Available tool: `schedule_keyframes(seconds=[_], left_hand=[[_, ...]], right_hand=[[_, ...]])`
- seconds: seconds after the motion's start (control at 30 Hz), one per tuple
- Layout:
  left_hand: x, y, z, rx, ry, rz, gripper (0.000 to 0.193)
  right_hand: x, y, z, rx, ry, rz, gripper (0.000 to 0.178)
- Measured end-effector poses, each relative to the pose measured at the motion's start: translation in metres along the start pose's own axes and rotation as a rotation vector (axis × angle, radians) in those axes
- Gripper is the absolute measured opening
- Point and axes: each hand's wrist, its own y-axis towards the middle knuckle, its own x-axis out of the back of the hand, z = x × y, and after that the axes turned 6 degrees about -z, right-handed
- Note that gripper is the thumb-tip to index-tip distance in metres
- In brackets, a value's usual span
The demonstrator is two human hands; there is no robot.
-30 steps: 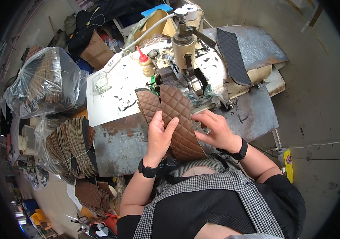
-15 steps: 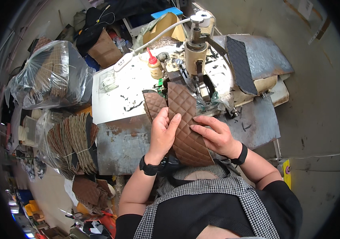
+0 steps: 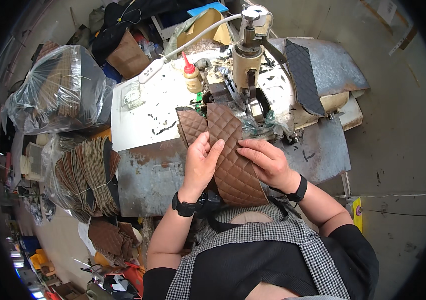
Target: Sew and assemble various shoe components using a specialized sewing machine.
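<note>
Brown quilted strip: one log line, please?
left hand: holding brown quilted leather-look strip | right hand: touching right edge | beyond: cream metal machine

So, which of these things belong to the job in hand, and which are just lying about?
Likely part of the job:
brown quilted material, held by the left grip, with the right grip at its edge
machine just beyond it

Apparently just lying about:
red-tipped bottle
white power strip
cardboard box

Brown quilted panel (image 3: 234, 172), diamond-stitched, gently curved
</note>
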Motion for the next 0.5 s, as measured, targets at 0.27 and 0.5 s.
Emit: schedule_keyframes(seconds=[0.27,0.5], left_hand=[[-0.006,0.000,0.004,0.032,-0.041,0.003,0.029],[-0.014,0.005,-0.001,-0.025,0.007,-0.085,0.040]], right_hand=[[-0.001,-0.001,0.001,-0.068,-0.015,-0.011,0.036],[0.005,-0.004,-0.002,-0.095,0.069,-0.038,0.030]])
